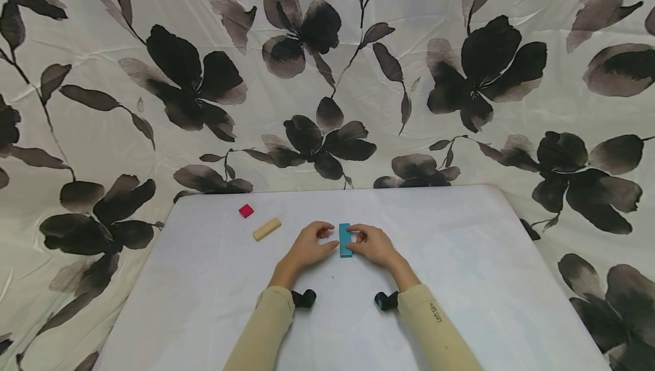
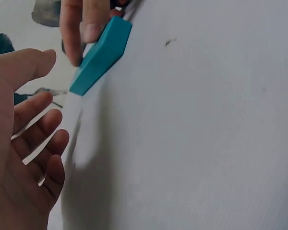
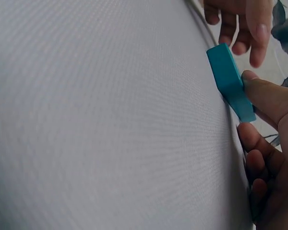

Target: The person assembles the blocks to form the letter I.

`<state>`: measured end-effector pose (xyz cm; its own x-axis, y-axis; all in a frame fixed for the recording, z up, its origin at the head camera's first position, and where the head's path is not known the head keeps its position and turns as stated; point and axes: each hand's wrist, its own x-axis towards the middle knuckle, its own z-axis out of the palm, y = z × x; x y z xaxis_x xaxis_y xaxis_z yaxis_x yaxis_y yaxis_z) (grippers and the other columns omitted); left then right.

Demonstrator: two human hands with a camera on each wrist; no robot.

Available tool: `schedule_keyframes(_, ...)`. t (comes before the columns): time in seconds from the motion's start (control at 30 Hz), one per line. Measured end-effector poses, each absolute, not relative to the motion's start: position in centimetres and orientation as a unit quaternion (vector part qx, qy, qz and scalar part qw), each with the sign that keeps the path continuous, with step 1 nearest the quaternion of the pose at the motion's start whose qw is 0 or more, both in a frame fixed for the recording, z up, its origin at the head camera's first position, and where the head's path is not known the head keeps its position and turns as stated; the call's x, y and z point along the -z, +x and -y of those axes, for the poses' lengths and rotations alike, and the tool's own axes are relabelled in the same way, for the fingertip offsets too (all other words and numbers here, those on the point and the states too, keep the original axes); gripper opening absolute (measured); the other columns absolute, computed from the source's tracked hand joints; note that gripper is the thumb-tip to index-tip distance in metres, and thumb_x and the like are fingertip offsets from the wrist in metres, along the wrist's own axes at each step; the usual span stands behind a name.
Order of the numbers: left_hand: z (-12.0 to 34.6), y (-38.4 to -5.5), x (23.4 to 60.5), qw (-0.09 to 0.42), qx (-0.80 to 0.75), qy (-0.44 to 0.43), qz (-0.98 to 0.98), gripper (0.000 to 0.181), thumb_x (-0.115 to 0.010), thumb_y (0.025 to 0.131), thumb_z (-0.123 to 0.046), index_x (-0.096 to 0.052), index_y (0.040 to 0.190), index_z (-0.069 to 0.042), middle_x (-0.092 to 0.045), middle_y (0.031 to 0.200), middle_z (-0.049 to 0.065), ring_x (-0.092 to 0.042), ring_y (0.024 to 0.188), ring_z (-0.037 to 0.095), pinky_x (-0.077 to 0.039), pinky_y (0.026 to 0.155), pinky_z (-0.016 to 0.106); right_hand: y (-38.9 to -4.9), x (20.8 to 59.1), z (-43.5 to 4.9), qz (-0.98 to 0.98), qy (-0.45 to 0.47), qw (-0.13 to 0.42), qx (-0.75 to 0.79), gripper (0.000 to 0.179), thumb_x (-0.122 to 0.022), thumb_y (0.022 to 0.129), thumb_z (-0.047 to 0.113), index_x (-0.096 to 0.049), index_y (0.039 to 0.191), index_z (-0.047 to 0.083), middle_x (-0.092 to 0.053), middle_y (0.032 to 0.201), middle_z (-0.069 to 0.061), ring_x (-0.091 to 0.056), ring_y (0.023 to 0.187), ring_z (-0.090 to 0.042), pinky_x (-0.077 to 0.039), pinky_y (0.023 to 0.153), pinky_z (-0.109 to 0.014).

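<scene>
A blue rectangular wooden block (image 1: 345, 240) lies lengthwise away from me on the white table, between my two hands. My right hand (image 1: 376, 245) holds it from the right, the thumb near its close end and the index finger near its far end. My left hand (image 1: 309, 246) is just left of the block, fingers loosely bent, with a small gap to it. In the left wrist view, the left hand (image 2: 19, 139) holds nothing, and the blue block (image 2: 103, 55) is under the other hand's fingers. The right wrist view shows the right thumb (image 3: 266, 96) against the block's side.
Farther left on the table (image 1: 460, 234) lie a beige rectangular block (image 1: 267, 229) and a small red block (image 1: 246, 211). Black wrist cameras sit at both sleeves. A floral cloth (image 1: 317, 75) hangs behind the table's back edge.
</scene>
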<state>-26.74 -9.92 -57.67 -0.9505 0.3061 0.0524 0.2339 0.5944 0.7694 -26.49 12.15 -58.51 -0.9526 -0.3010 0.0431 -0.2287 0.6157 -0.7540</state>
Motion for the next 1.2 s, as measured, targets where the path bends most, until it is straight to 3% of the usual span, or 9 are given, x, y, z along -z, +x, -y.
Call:
schedule_keyframes(0.47,14.2,-26.4,56.0,0.04,-0.412,0.127,-0.901,0.033,-0.073,0.088,-0.024,-0.065,0.117,-0.01,-0.06,0.106,0.003,-0.054,0.101,0.019,-0.044,0.09,0.04,-26.3,58.2,-12.2,-0.896,-0.148,0.045,0.416,0.041,-0.077,0.084,0.03,-0.067,0.122,0.017,-0.056,0.076,0.005,-0.049,0.065,-0.013,-0.04,0.062,-0.03)
schedule_keyframes(0.8,17.4,-26.7,55.2,0.021,-0.405,0.126,-0.906,0.035,-0.073,0.088,-0.02,-0.064,0.118,-0.006,-0.061,0.114,0.012,-0.054,0.108,0.026,-0.042,0.095,0.044,-26.3,58.1,-12.0,-0.896,-0.135,0.063,0.419,0.043,-0.076,0.085,0.03,-0.066,0.124,0.019,-0.057,0.075,0.006,-0.05,0.066,-0.013,-0.041,0.063,-0.031)
schedule_keyframes(1.0,19.2,-26.7,55.6,0.004,-0.386,0.109,-0.916,0.035,-0.074,0.087,-0.022,-0.065,0.118,-0.008,-0.061,0.114,0.009,-0.055,0.108,0.024,-0.042,0.095,0.045,-26.2,58.3,-12.0,-0.894,-0.136,0.061,0.422,0.042,-0.077,0.085,0.029,-0.066,0.124,0.019,-0.057,0.075,0.005,-0.05,0.065,-0.013,-0.041,0.063,-0.032)
schedule_keyframes(1.2,20.6,-26.8,55.6,-0.013,-0.391,0.116,-0.913,0.036,-0.074,0.086,-0.017,-0.065,0.117,-0.002,-0.062,0.114,0.015,-0.057,0.107,0.027,-0.043,0.095,0.046,-26.2,58.2,-12.0,-0.895,-0.135,0.063,0.421,0.042,-0.076,0.085,0.029,-0.066,0.124,0.019,-0.057,0.075,0.005,-0.05,0.065,-0.014,-0.041,0.062,-0.032)
